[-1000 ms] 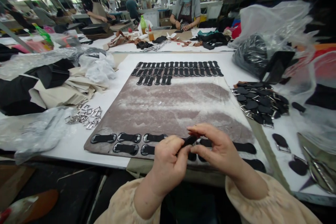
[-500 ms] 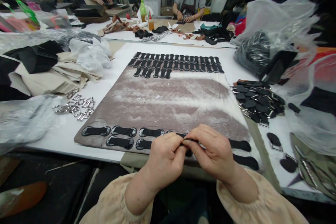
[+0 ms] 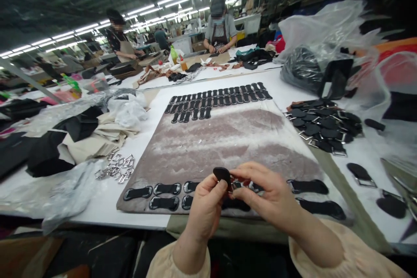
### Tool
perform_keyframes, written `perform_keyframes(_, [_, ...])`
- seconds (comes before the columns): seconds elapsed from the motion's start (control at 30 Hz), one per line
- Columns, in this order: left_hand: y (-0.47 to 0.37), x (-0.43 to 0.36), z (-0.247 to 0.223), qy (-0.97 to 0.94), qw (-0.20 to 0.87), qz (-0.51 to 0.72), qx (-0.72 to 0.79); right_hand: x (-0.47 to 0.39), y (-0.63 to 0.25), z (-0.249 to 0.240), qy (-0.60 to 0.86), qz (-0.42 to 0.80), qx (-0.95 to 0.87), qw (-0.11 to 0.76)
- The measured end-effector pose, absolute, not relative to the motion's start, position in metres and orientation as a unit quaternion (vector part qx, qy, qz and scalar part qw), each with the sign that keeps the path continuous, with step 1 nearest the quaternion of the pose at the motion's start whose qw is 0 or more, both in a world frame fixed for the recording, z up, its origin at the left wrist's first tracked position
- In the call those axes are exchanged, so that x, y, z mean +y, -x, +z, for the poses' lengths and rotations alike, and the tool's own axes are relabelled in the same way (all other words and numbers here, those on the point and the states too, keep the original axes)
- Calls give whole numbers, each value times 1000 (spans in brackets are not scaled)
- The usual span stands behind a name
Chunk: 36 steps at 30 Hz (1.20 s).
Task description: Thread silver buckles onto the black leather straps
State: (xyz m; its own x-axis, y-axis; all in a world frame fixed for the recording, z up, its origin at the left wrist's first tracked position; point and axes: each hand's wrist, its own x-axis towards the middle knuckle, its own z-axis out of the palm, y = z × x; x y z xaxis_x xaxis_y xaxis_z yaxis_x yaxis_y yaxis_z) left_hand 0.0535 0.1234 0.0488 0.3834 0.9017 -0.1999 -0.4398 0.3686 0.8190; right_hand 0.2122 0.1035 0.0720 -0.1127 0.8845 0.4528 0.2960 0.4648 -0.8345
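My left hand (image 3: 208, 200) pinches a small black tab (image 3: 221, 173) with a rounded end, held up above the near edge of a brown padded board (image 3: 195, 156). The fingers of my right hand (image 3: 260, 186) are closed at the tab's other end, where a bit of metal, seemingly a buckle ring, shows. Beneath and beside my hands lie black strips with rounded, shiny-rimmed ends, such as this black strip (image 3: 167, 188) on the left and another black strip (image 3: 308, 186) on the right. Part of that front row is hidden behind my hands.
Metal rings (image 3: 117, 165) lie in a heap at left. Finished-looking black tabs with buckles (image 3: 322, 126) are piled at right, near a clear plastic bag (image 3: 302, 69). Rows of small black strips (image 3: 218, 95) cover the board's far end. A co-worker (image 3: 220, 30) works across the table.
The black piece has been turned up between my hands, so its rounded end and some metal now show. My head view has tilted and risen.
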Motion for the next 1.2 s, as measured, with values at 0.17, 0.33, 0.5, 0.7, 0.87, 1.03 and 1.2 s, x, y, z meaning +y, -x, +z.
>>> perform_keyframes(0.17, [-60, 120, 44, -401, 741, 413, 347, 102, -207, 73, 472, 258, -677, 502])
perform_keyframes(0.33, [-61, 115, 40, -510, 651, 421, 373, 97, -209, 75, 489, 186, -708, 474])
perform_keyframes(0.5, [-63, 111, 39, -576, 540, 438, 431, 97, -206, 69, 492, 124, -723, 468])
perform_keyframes(0.7, [-56, 118, 43, -620, 537, 402, 408, 102, -215, 62, 473, 296, -682, 473])
perform_keyframes(0.87, [-53, 119, 50, -714, 480, 347, 373, 100, -220, 73, 459, 270, -701, 474])
perform_keyframes(1.03, [-57, 113, 52, -740, 434, 338, 387, 100, -212, 73, 472, 169, -748, 435])
perform_keyframes(1.2, [-61, 112, 46, -655, 516, 352, 425, 103, -211, 65, 504, 156, -729, 435])
